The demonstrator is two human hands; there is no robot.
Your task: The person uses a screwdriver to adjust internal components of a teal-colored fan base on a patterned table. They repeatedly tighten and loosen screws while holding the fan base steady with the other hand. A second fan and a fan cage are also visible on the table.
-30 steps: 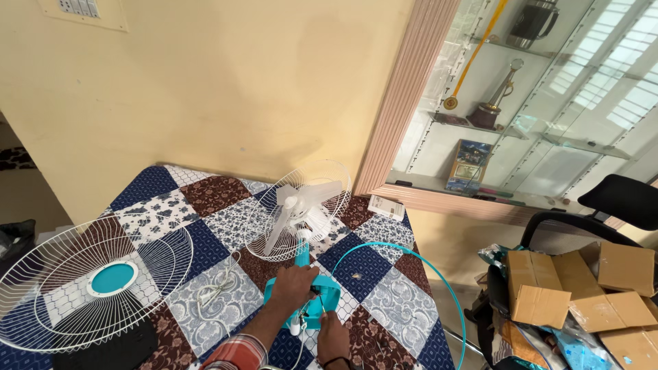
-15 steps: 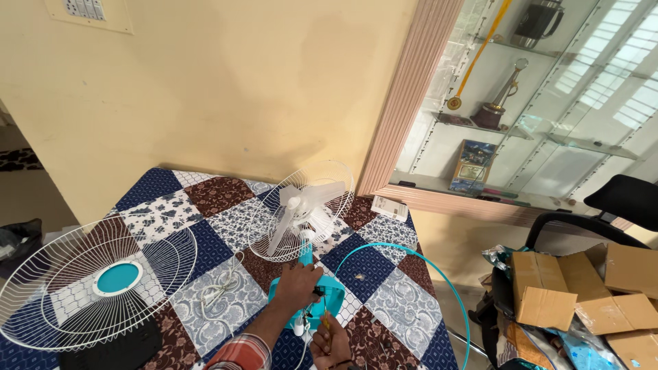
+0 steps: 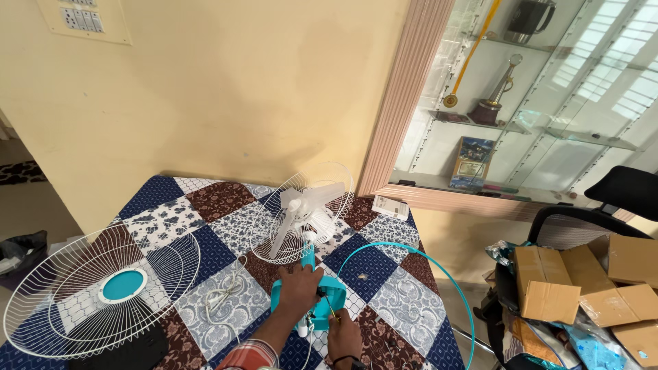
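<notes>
While your left hand [image 3: 299,284] presses down on the teal fan base [image 3: 317,301] on the counter [image 3: 384,274], your right hand [image 3: 345,337] seemingly pinches a thin tool just beside it; the front guard [image 3: 96,291] lies well apart, unfitted

A small white box [image 3: 390,207] lies at my table's far corner; brown cardboard cartons [image 3: 548,293] pile at my right; a blue box [image 3: 470,162] stands behind glass.

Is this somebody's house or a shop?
Probably a room in a home or small office: a patchwork cloth covers the table, a glass cabinet displays a trophy, and cardboard boxes sit beside an office chair.
</notes>
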